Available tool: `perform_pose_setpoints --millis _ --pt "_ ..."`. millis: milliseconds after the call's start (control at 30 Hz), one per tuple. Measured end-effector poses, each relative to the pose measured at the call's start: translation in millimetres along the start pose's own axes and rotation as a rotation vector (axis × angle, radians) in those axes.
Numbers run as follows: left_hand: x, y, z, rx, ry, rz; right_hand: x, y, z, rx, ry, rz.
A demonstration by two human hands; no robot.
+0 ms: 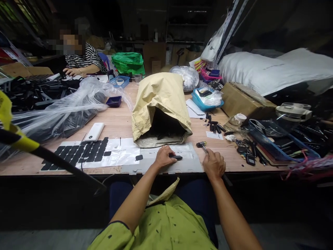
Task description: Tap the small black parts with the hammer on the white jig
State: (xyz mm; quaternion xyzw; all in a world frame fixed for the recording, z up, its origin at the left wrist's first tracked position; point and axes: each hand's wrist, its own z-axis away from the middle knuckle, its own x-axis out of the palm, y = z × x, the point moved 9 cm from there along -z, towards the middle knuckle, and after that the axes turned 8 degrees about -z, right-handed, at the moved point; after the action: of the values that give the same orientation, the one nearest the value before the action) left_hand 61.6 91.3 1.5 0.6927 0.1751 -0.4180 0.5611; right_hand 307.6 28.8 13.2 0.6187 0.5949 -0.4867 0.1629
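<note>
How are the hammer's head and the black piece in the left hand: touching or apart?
Apart: the head camera's view shows grey sheet between the hammer's head and the black piece in the left hand.

A cream sack (166,93) blocks the left hand (164,157) ahead; bare tabletop (119,123) opens leftward, pinched farther back by plastic sheeting (85,99)

sack (163,90) contents: mostly lost in shadow | black piece (178,157): partly under left hand (163,157) (too small to identify)
</note>
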Motion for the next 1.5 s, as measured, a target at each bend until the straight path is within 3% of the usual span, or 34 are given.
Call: perform_pose_setpoints --millis 133,267,433,567,733,933,1033,1133,1233,1367,1500 --pt "-4.2 2.3 20.9 0.095 -0.116 0.047 -2.2 -6.3 2.2 -0.03 0.02 0.033" --pt "-13.5 -8.1 66.3 0.157 -0.2 0.123 -4.3 -7.4 1.9 -0.049 0.044 0.054" --pt "-18.9 -26.1 114.9 0.141 -0.097 -0.055 -3.7 -5.3 1.4 -0.043 0.055 0.056" --pt "-12.7 -26.2 130.3 0.136 0.01 -0.182 -1.8 -3.5 0.8 -0.042 0.042 0.062" --pt "-27.4 -20.8 109.1 0.118 0.147 -0.114 -0.8 -3.9 1.1 -0.048 0.044 0.077" --pt "-75.9 -35.5 19.8 -0.108 0.422 -0.098 2.0 -4.0 2.2 -0.055 0.049 0.05" --pt "-83.9 -46.3 -24.8 -0.247 0.457 -0.156 2.3 -4.9 2.7 -0.058 0.054 0.042" --pt "-81.8 -57.3 -51.6 -0.335 0.412 -0.192 1.4 -6.6 3.3 -0.065 0.06 0.046" --pt "-83.2 -68.1 -52.6 -0.376 0.395 -0.177 1.7 -7.4 3.9 -0.057 0.041 0.038" --pt "-84.3 -62.4 -22.8 -0.288 0.434 -0.134 1.2 -8.3 4.3 -0.036 0.022 0.036" --pt "-50.3 -28.5 8.8 -0.085 0.308 -0.056 -0.9 -10.4 4.1 -0.027 0.019 0.046"
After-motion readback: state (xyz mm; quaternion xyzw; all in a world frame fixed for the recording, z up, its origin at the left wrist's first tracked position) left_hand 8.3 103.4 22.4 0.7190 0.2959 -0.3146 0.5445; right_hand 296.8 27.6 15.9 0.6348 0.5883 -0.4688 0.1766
